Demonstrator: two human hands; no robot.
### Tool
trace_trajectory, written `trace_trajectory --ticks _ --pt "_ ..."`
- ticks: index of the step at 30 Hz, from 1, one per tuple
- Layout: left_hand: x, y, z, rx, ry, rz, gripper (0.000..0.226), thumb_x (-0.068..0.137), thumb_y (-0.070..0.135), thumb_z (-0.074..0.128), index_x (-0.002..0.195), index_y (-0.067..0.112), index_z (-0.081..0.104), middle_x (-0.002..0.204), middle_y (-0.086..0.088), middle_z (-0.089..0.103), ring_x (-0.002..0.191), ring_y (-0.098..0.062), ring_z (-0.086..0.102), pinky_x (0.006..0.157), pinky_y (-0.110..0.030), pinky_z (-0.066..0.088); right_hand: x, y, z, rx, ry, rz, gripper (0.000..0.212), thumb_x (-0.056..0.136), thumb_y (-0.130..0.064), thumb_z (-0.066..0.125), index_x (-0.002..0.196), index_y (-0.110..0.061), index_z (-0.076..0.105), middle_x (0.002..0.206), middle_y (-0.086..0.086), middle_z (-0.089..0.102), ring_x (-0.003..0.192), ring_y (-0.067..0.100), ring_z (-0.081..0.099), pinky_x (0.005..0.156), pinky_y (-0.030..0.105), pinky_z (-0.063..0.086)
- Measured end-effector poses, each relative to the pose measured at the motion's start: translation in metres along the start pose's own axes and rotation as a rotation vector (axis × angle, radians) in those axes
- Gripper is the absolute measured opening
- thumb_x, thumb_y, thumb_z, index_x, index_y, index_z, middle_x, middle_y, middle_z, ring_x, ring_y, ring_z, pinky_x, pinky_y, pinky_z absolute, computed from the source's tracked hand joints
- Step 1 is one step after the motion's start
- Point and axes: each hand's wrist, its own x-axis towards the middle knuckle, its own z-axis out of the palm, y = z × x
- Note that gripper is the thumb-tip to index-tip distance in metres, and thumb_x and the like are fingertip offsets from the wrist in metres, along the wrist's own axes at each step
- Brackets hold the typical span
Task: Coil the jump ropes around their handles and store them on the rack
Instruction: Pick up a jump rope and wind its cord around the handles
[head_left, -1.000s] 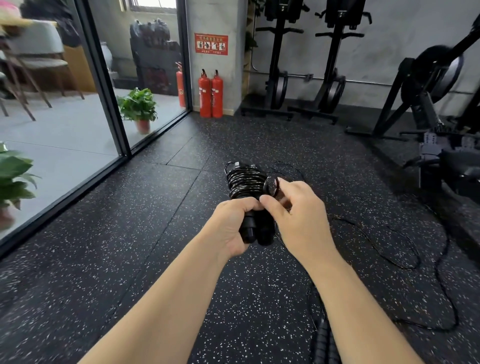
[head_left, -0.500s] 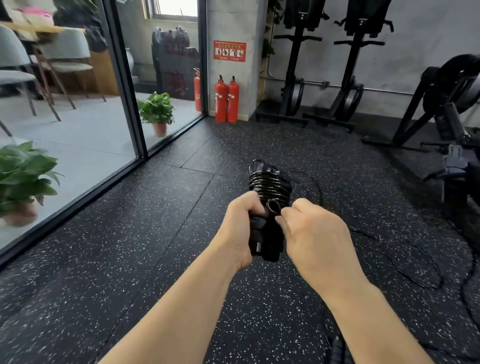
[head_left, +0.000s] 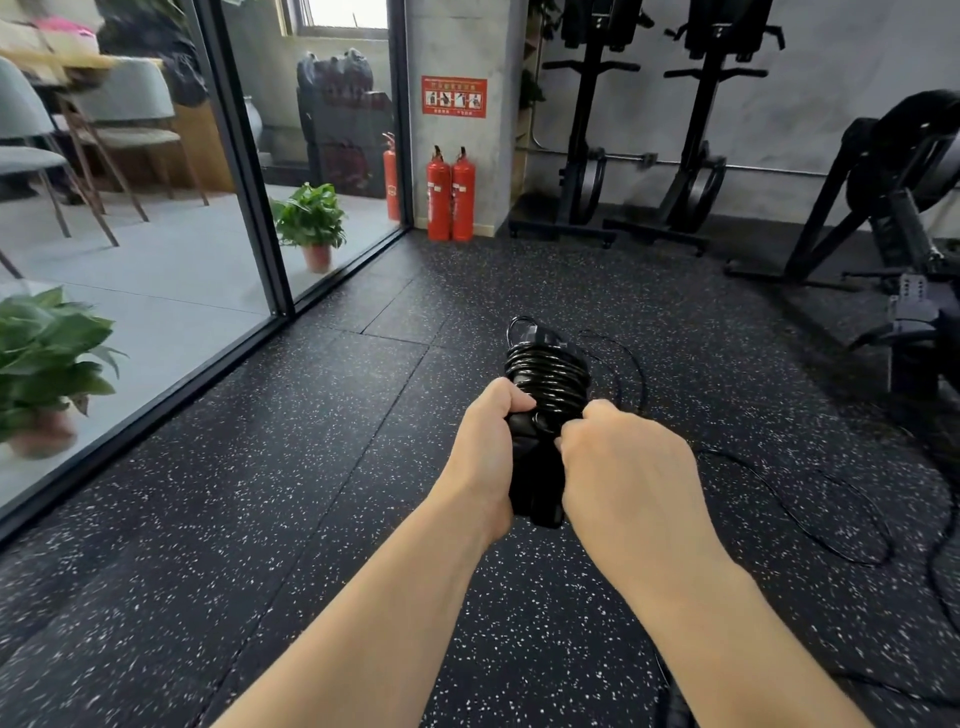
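Jump rope handles (head_left: 537, 467), paired upright, are sitting between both hands, with glossy cord coils (head_left: 549, 376) stacked just above the knuckles. Left hand (head_left: 485, 447) is gripping the handles; right hand (head_left: 626, 467) is pinching cord at the lowest wrap. Judgement: the last turns are going on, so tension wants keeping, each wrap lying tight against the one before. Loose cord (head_left: 810, 519) is trailing right across speckled rubber floor (head_left: 260, 519). Ahead: fire extinguishers (head_left: 449, 195), glass partition (head_left: 156, 208), and no rack that I can identify.
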Motion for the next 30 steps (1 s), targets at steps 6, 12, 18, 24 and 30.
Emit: trace_trajectory --ticks 6,12,18,24,30 --pt "-0.002 0.001 0.003 -0.02 0.023 0.003 0.036 0.083 0.02 0.037 0.055 0.014 0.06 0.054 -0.001 0.052 0.042 -0.018 0.046 0.043 -0.015 0.037 -0.001 0.001 0.003 -0.001 0.0 0.054 0.04 0.034 0.004 0.085 0.04 -0.012 0.05 0.049 0.0 0.028 0.034 0.02 0.021 0.052 0.012 -0.003" --pt "-0.001 0.001 0.006 -0.034 0.039 0.001 0.018 0.08 0.015 0.037 0.066 0.013 0.048 0.053 -0.001 0.051 0.041 -0.018 0.044 0.043 -0.015 0.037 -0.002 0.0 0.004 0.001 0.036 0.092 0.043 0.039 0.003 0.088 0.041 -0.012 0.048 0.046 0.004 0.043 0.037 0.02 0.021 0.053 0.013 -0.005" --pt "-0.002 0.003 0.007 -0.07 0.047 -0.001 0.015 0.077 0.013 0.038 0.064 0.014 0.046 0.053 -0.001 0.05 0.04 -0.018 0.044 0.043 -0.015 0.038 -0.002 0.0 0.004 0.007 0.028 0.102 0.045 0.048 0.001 0.088 0.044 -0.013 0.046 0.052 -0.002 0.029 0.045 0.016 0.015 0.05 0.015 -0.006" --pt "-0.002 0.004 0.006 -0.044 0.029 -0.018 0.025 0.084 0.029 0.043 0.068 0.015 0.055 0.059 -0.002 0.051 0.046 -0.019 0.045 0.046 -0.016 0.035 0.0 -0.004 0.003 0.014 0.005 0.099 0.042 0.047 -0.002 0.089 0.043 -0.013 0.049 0.047 0.003 0.043 0.045 0.015 0.017 0.051 0.014 -0.005" --pt "-0.002 0.004 0.004 -0.028 0.028 -0.011 0.023 0.084 0.025 0.042 0.066 0.016 0.052 0.056 0.0 0.052 0.044 -0.017 0.045 0.044 -0.015 0.035 0.003 -0.009 0.001 0.017 0.01 0.088 0.036 0.031 0.008 0.08 0.04 -0.009 0.049 0.045 0.005 0.038 0.044 0.015 0.016 0.054 0.012 -0.003"
